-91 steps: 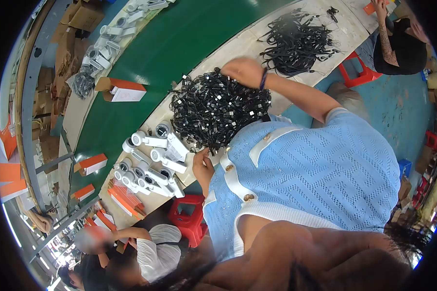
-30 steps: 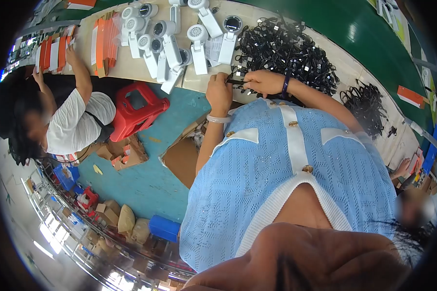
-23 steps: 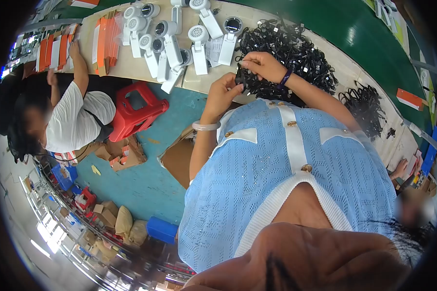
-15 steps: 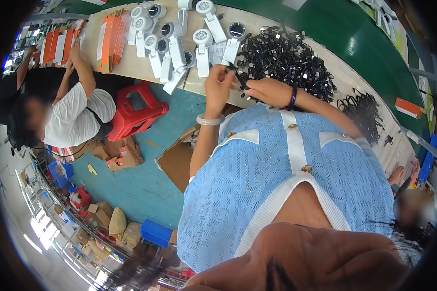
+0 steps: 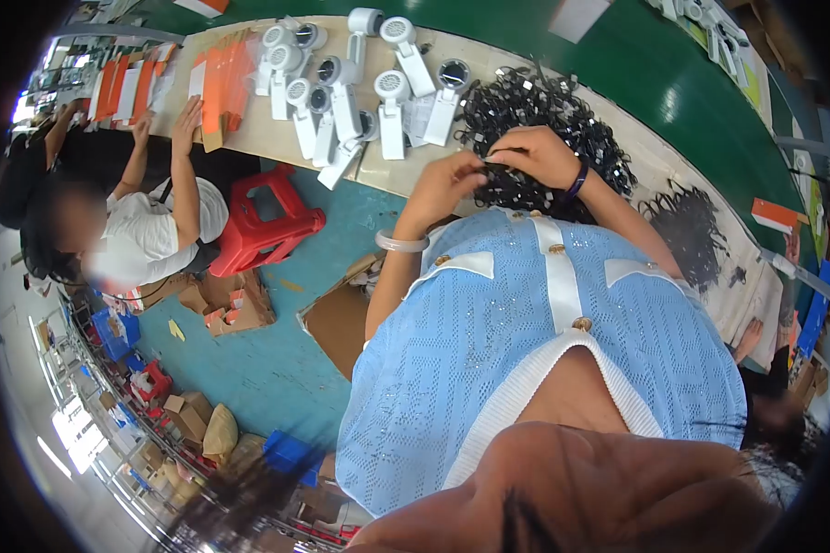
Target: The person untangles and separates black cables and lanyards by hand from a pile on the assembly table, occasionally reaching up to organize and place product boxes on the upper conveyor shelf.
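Note:
My left hand [image 5: 447,189], with a pale bangle at its wrist, has its fingers pinched together in front of my chest. Its fingertips meet those of my right hand [image 5: 539,157], which wears a dark band and is also closed. Between them is a small piece of a black cable, mostly hidden by the fingers. Both hands are over the near left edge of a big heap of black cables [image 5: 586,129] with silvery plugs. To the left of the heap stand several white handheld fans [image 5: 392,115] with round heads.
Orange-and-white flat boxes [image 5: 219,88] lie on the table's left part. A co-worker in a white top [image 5: 161,230] sits there beside a red stool [image 5: 263,221]. A smaller cable bundle [image 5: 687,230] is to my right. An open carton [image 5: 341,318] stands on the floor.
My left hand has moved right and down, away from the fans, and my right hand has risen over the heap. Their fingertips now meet. The co-worker's hands have shifted toward the orange boxes.

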Demonstrator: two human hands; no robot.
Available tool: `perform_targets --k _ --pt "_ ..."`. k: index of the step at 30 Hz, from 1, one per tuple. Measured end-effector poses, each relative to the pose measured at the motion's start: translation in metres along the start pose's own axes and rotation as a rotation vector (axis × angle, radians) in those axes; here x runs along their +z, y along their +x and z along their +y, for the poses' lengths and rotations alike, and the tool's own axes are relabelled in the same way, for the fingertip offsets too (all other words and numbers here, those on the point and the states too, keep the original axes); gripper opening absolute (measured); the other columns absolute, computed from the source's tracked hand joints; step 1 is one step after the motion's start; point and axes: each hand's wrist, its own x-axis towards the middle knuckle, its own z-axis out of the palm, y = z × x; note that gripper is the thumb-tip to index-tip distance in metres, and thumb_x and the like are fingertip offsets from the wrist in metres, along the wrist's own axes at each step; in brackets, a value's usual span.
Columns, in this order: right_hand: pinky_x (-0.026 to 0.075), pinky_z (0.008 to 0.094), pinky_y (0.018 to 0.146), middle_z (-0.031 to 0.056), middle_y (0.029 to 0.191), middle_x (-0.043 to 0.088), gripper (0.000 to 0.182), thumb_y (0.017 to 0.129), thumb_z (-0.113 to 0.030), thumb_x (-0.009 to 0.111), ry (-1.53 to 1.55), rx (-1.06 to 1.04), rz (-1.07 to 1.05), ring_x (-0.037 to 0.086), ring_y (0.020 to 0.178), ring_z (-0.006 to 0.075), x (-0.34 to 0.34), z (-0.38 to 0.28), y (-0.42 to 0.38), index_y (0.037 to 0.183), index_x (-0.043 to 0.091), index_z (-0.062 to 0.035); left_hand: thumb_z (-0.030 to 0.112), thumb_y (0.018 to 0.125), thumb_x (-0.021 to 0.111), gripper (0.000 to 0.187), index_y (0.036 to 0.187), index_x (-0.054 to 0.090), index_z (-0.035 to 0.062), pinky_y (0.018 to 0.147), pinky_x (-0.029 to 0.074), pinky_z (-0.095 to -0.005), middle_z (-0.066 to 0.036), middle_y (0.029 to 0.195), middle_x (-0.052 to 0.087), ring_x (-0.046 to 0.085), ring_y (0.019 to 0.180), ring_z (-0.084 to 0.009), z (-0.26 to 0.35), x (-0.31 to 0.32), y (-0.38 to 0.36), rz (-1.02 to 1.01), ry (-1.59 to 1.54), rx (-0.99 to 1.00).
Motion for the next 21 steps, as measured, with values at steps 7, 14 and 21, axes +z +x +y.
perform_targets --k 7,14,21 --pt "0.044 0.0236 0.053 -0.0016 0.072 0.056 0.022 0.095 -0.026 0.056 1.371 0.543 -0.041 0.053 0.06 0.0084 0.039 0.036 -0.012 0.1 0.06 -0.006 0.004 0.088 0.063 0.008 0.095 0.059 0.0049 0.067 0.047 -0.0225 -0.009 0.114 0.06 0.056 0.084 -0.0101 0.007 0.017 0.012 0.023 -0.816 0.116" --pt "0.043 0.03 0.059 0.0025 0.078 0.055 0.025 0.097 -0.029 0.048 1.59 0.616 -0.081 0.053 0.065 0.0152 0.048 0.05 -0.01 0.087 0.055 -0.0076 -0.002 0.087 0.061 0.013 0.099 0.058 0.0023 0.066 0.05 -0.0231 -0.01 0.118 0.059 0.058 0.081 -0.0091 0.006 0.022 0.029 0.127 -0.877 0.094" --pt "0.046 0.0213 0.055 0.0005 0.078 0.058 0.028 0.096 -0.035 0.053 0.939 0.673 0.086 0.055 0.062 0.0082 0.037 0.063 -0.009 0.089 0.056 -0.0073 0.003 0.085 0.066 0.016 0.099 0.058 0.0048 0.064 0.049 -0.0207 -0.001 0.085 0.064 0.058 0.073 -0.007 -0.001 -0.004 0.06 0.146 -0.682 0.01"
